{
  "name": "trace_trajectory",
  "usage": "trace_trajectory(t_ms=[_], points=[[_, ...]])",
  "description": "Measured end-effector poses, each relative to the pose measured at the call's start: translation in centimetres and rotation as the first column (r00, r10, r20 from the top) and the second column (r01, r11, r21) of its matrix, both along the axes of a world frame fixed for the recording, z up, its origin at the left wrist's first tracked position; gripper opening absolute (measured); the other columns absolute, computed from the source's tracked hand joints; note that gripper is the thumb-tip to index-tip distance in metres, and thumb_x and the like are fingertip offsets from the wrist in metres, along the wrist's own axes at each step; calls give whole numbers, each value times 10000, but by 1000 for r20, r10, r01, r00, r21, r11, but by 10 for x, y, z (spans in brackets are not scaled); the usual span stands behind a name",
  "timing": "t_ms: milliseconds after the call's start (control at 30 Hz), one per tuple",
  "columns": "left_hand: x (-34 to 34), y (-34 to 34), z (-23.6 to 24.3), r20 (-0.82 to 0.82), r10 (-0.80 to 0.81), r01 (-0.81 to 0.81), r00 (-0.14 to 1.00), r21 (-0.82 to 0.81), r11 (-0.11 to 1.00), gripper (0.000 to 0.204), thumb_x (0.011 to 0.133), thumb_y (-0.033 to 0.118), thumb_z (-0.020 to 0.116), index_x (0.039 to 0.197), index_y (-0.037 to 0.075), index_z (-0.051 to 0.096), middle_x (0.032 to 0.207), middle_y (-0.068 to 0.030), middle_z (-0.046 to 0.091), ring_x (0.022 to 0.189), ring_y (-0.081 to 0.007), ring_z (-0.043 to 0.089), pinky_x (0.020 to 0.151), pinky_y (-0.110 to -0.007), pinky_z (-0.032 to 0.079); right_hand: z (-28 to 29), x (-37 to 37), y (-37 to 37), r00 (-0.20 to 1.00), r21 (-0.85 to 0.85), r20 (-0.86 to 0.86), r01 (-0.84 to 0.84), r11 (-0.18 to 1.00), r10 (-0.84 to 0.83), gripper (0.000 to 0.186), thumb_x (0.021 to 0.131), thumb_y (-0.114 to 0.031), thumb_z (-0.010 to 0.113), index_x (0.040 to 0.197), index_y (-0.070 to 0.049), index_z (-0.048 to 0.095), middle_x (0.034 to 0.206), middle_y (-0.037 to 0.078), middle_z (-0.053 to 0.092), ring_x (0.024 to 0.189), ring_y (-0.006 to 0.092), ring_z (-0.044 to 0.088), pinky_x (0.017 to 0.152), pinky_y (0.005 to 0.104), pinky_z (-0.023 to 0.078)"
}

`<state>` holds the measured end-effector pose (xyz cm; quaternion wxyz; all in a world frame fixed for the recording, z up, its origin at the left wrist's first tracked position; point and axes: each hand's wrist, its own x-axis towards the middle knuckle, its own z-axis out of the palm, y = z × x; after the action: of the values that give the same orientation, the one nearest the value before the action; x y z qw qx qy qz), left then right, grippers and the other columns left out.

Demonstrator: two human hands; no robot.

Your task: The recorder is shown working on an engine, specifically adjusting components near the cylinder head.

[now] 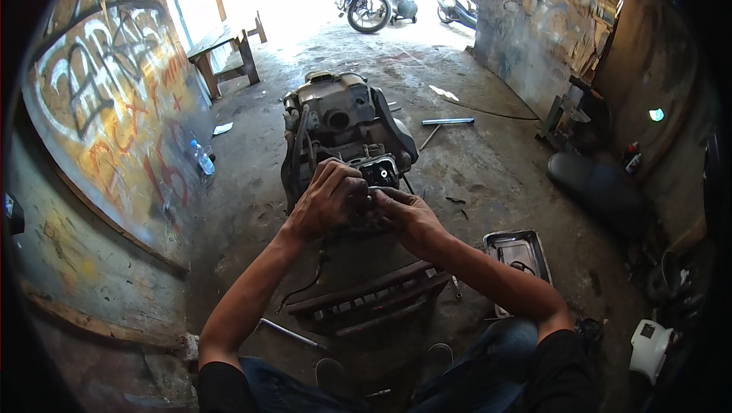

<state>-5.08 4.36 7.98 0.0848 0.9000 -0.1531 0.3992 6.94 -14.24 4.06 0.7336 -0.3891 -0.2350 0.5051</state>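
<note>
A greasy, dark motor-vehicle engine (329, 100) rests in front of me, its open housing with a pale gasket rim (390, 161) on the near side. Over that near end, my left hand (329, 196) is closed, its fingers curled and pressed together. My right hand (412, 219) meets it from the right, thumb and fingers pinched. Between the fingertips of both hands shows a bit of something small and shiny; the fingers cover most of it, so its kind cannot be made out. A thin dark cable (311, 282) hangs below my left hand.
A dark slatted frame (366, 305) lies between me and the engine. Right of it sits a metal tray (544, 249); a T-shaped tool (448, 121) lies beyond. A metal rod (293, 334), bottle (203, 158), black seat (591, 180), bench (248, 59) and motorcycle (369, 13) stand or lie around.
</note>
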Motion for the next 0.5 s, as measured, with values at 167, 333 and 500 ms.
trace_trajectory(t_ms=[167, 333, 500], points=[[-4, -9, 15, -7, -96, 96, 995, 9, 995, 324, 775, 106, 795, 1058, 37, 653, 1080, -89, 631, 1075, -313, 621, 1007, -450, 501, 14, 9, -5, 986, 19, -114, -121, 992, 123, 317, 1064, -258, 669, 1296, -42, 672, 1181, 18, 725, 1061, 135, 704, 947, 321, 592], [-3, -18, 24, -36, -165, 163, 986, -60, 985, 341, 817, 143, 803, 1103, 45, 644, 1098, -85, 654, 1101, -304, 621, 1029, -452, 487, 13, 18, -13, 971, 76, -53, -230, 970, 234, 334, 1053, -250, 686, 1309, -35, 668, 1182, 32, 714, 1054, 126, 694, 935, 310, 575], [5, -29, 18, -105, -155, 158, 982, 19, 987, 458, 871, 304, 827, 1199, 56, 624, 1134, -104, 675, 1119, -337, 622, 1056, -481, 466, 6, 31, -42, 985, -62, 96, -141, 988, 146, 354, 1016, -254, 736, 1271, -13, 689, 1115, 45, 728, 1004, 134, 703, 884, 309, 571]])
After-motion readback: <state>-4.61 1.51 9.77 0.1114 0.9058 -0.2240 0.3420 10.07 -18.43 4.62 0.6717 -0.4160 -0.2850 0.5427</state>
